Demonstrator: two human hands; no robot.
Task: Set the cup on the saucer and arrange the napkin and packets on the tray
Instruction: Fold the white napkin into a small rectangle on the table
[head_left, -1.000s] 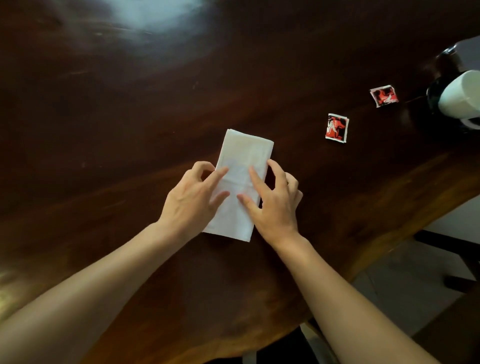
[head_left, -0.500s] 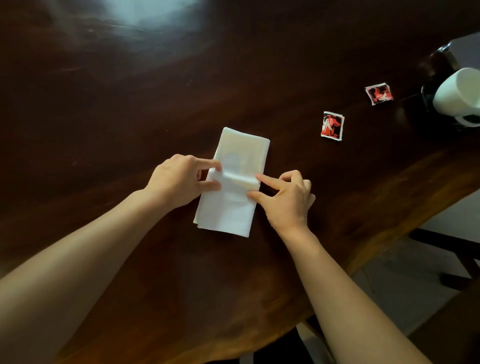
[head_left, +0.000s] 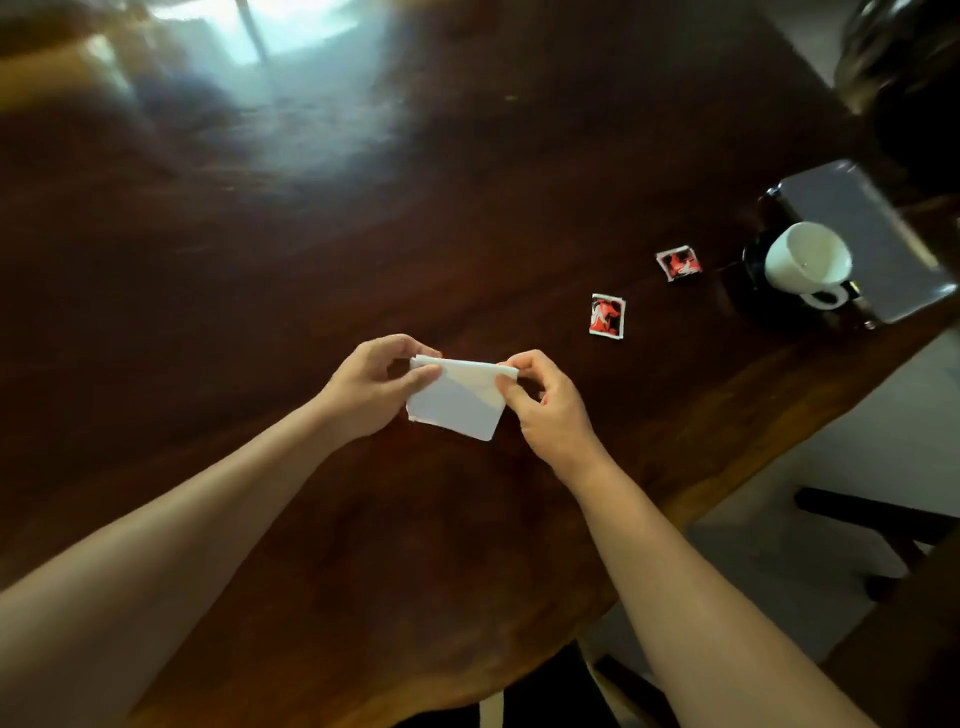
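Napkin (head_left: 457, 397) between both hands' fingers (head_left: 426, 373)

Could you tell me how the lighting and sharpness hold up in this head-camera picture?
In the head view, window glare washes out the far end of the table; the rest is dim. The napkin and both packets read clearly, the white cup is bright, its dark saucer nearly lost. Wide-angle stretch enlarges the forearms; the top right corner is blurred.

Napkin (head_left: 457, 397) folded in half since earlier; left hand (head_left: 371, 387) and right hand (head_left: 548, 402) now pinch its fold corners.
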